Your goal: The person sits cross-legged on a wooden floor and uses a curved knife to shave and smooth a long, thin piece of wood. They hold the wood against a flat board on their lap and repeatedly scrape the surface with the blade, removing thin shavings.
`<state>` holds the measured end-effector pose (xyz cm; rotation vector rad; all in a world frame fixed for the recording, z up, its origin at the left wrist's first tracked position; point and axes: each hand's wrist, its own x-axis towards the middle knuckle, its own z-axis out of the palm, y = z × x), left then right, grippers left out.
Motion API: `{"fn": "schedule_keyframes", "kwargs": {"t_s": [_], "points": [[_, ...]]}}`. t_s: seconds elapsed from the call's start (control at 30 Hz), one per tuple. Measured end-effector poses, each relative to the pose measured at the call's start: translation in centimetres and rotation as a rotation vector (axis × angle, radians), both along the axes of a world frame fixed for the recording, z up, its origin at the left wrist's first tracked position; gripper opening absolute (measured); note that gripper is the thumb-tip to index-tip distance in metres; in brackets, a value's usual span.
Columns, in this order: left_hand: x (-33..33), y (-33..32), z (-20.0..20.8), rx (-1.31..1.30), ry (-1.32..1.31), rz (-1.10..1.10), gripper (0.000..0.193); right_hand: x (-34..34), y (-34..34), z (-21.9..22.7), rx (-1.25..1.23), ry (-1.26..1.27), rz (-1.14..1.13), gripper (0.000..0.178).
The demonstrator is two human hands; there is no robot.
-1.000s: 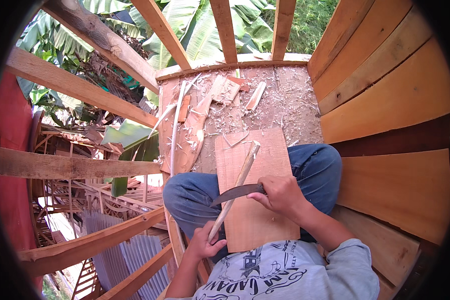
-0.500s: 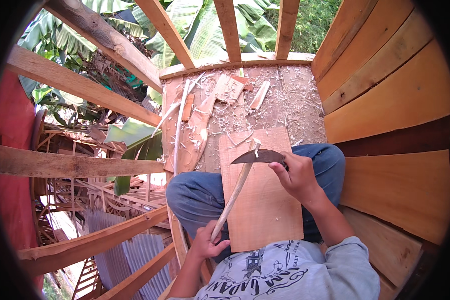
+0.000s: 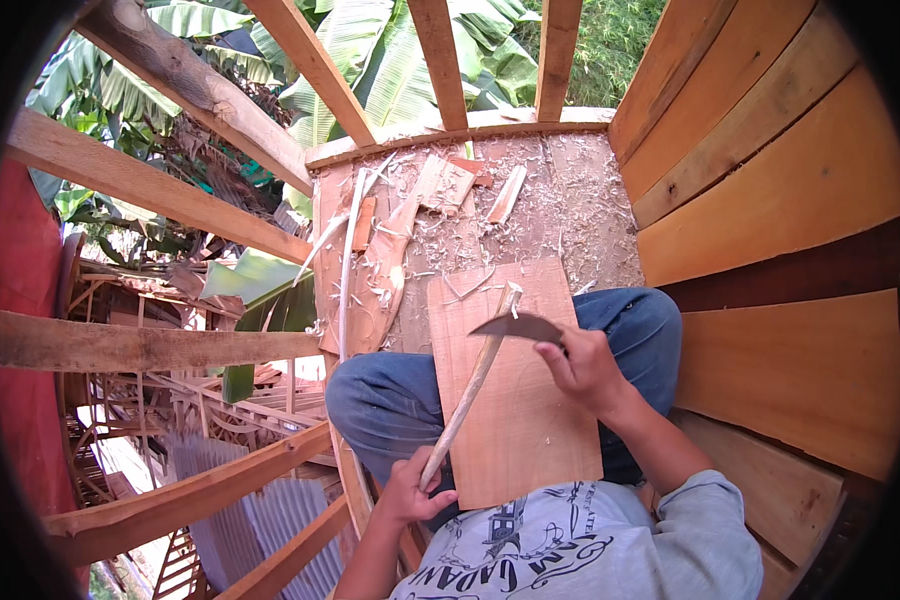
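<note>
A pale wooden stick [image 3: 467, 396] slants across a flat wooden board [image 3: 530, 440] that lies over my lap. My left hand [image 3: 417, 487] is closed around the stick's near end. In my right hand [image 3: 588, 368] is a curved knife [image 3: 522, 328] with a dark, sickle-like blade pointing left. The blade lies across the stick a little below its far tip, where a small pale curl of wood shows. My fingers hide the knife's handle.
Wood shavings [image 3: 600, 235] litter the plank floor ahead. Wood pieces [image 3: 395, 245] and long thin strips [image 3: 348, 270] lie at the far left. Slatted rails [image 3: 150, 342] bound the left side, with banana leaves beyond. A plank wall [image 3: 780, 250] stands close on the right.
The knife has shifted slightly down along the stick from its tip and its blade has tilted. My left hand keeps its hold; the whole view has shifted a little.
</note>
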<state>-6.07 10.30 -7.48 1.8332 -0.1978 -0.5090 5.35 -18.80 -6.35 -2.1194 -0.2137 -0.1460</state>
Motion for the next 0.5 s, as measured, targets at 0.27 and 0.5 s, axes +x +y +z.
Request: {"fn": "schedule_keyframes", "kwargs": {"t_s": [0.27,0.5], "points": [[0.1,-0.3,0.2,0.036,-0.017,-0.020,0.055,-1.1,0.5,-0.2,0.031,0.004,0.142,0.029],[0.0,-0.2,-0.1,0.053,-0.005,0.000,0.058,-1.1,0.3,-1.0,-0.112,-0.202,0.359,0.032]]}}
